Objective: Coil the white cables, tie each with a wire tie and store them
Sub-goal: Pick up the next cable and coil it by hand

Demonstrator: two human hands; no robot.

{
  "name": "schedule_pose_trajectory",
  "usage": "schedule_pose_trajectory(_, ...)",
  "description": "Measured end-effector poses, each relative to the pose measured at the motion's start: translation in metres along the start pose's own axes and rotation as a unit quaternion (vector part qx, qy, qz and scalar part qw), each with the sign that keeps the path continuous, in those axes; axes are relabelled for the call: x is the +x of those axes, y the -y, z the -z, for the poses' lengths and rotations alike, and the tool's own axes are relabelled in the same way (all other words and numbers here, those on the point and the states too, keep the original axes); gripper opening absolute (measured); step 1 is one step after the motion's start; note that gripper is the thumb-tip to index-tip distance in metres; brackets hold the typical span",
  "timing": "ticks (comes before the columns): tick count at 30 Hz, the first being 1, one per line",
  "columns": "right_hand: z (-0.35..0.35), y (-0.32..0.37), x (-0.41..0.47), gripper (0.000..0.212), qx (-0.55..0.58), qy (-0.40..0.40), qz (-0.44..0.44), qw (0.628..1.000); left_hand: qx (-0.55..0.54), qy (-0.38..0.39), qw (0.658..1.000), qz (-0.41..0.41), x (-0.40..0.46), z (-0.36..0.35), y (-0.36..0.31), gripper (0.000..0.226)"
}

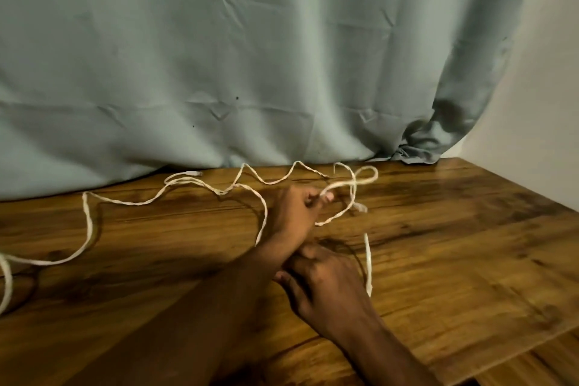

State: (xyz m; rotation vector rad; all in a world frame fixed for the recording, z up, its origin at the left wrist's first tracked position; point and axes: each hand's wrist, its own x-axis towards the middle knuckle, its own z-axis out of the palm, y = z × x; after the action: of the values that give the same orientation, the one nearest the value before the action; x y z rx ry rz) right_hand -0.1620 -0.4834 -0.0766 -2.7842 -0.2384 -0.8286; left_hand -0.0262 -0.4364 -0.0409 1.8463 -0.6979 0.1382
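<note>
A long white cable (141, 202) lies in loose waves across the wooden table (454, 244), from the left edge to the back right. One plug end (196, 173) rests near the curtain and another plug (361, 207) lies just right of my left hand. My left hand (293, 213) reaches across the middle and pinches a loop of the cable (360, 178) between thumb and fingertips. My right hand (322, 282) sits just below the left wrist with curled fingers. A cable strand (368, 260) runs down and disappears behind it, and the grip itself is hidden.
A grey-green curtain (250, 56) hangs along the back of the table and bunches at its right corner (419, 147). A pale wall (539, 103) stands to the right. The table's front right edge (517, 351) cuts diagonally through the lower right.
</note>
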Motion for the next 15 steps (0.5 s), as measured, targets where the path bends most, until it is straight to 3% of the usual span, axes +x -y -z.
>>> schedule_pose_trajectory(2,0.001,-0.002,0.000,0.019,0.010,0.014,-0.005,1.000,-0.025,0.090,0.995,0.035,0.000,-0.006,-0.002,0.030)
schedule_pose_trajectory(4,0.001,-0.003,0.001,0.019,0.010,0.024,-0.005,1.000,-0.114,0.151,0.979,0.075,-0.001,-0.001,-0.008,0.063)
schedule_pose_trajectory(6,0.001,-0.003,0.002,0.017,0.013,0.023,-0.004,1.000,-0.138,0.180,0.972,0.054,-0.006,0.016,-0.015,0.084)
schedule_pose_trajectory(8,0.001,-0.003,0.002,0.013,0.012,0.021,-0.004,1.000,-0.098,0.180,0.979,-0.010,-0.019,0.045,-0.018,0.078)
schedule_pose_trajectory(10,0.001,-0.002,0.001,0.012,0.009,0.019,-0.007,1.000,-0.023,0.126,0.990,-0.057,-0.039,0.082,-0.010,0.053)
schedule_pose_trajectory(12,0.002,-0.001,0.001,0.013,0.015,0.006,-0.009,1.000,0.087,0.015,0.993,-0.076,-0.061,0.128,0.003,0.033)
schedule_pose_trajectory(13,0.002,0.000,0.001,0.014,0.020,-0.005,-0.004,1.000,0.149,-0.055,0.985,-0.071,-0.072,0.153,0.012,0.030)
schedule_pose_trajectory(15,0.001,0.003,0.001,0.017,0.023,-0.022,0.013,0.999,0.290,-0.182,0.937,-0.070,-0.089,0.203,0.036,0.042)
